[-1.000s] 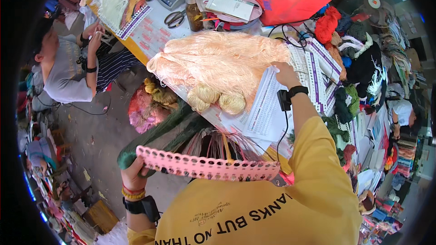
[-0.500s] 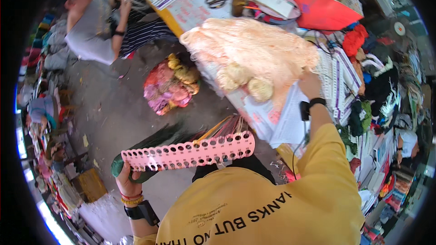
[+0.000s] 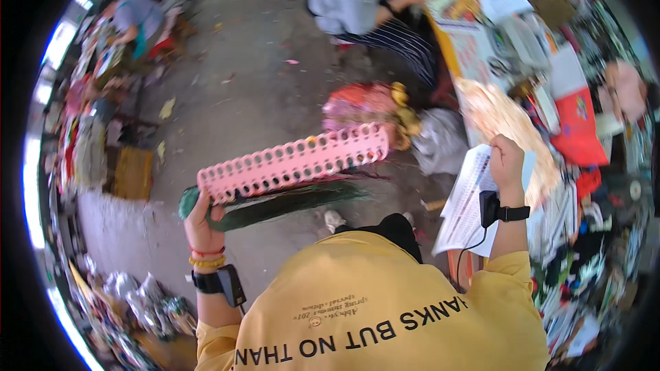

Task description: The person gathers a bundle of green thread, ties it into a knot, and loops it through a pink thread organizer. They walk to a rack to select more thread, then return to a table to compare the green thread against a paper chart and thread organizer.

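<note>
My left hand (image 3: 203,227) is closed round one end of a long pink perforated card (image 3: 295,159) with rows of round holes. Dark green thread (image 3: 292,205) is gripped in the same hand; its loose strands trail along the card's near edge. Thinner dark red strands hang by the card's far end. On the right, my right hand (image 3: 507,161) is closed on white printed paper sheets (image 3: 466,200), which slant down beside the table. A cream yarn heap (image 3: 512,113) lies on the table just past that hand.
Red, pink and yellow yarn bundles (image 3: 354,106) lie on the floor beside a grey bag (image 3: 443,139). A seated person in striped trousers (image 3: 399,45) works at the yellow-edged table. The table carries a red folder (image 3: 581,124). A brown box (image 3: 133,173) stands at left.
The whole view has swung left, away from the table. My right hand now grips the paper sheets at the table's side. The pink card has risen, and the green thread now hangs on its near side.
</note>
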Motion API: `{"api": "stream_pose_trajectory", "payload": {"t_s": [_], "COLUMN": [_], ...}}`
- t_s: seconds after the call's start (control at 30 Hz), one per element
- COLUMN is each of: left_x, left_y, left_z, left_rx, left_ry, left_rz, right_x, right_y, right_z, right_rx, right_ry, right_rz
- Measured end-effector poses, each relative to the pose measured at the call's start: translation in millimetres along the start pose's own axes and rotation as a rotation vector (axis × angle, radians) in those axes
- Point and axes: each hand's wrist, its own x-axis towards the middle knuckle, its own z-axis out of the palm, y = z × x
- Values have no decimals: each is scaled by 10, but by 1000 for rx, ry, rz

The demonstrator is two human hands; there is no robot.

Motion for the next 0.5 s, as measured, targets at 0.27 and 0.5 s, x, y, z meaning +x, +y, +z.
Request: {"api": "stream_pose_trajectory", "payload": {"t_s": [0.27,0.5], "left_x": [453,1373], "left_y": [307,653], "left_z": [-503,-680], "left_rx": [-14,4], "left_ry": [237,351], "left_rz": [203,277], "right_x": [1444,2400], "right_y": [-2229,-3474], "right_z": [1014,2243], "right_rx": [416,647], "right_ry": [-346,-564], "right_rz": [-484,-612]}}
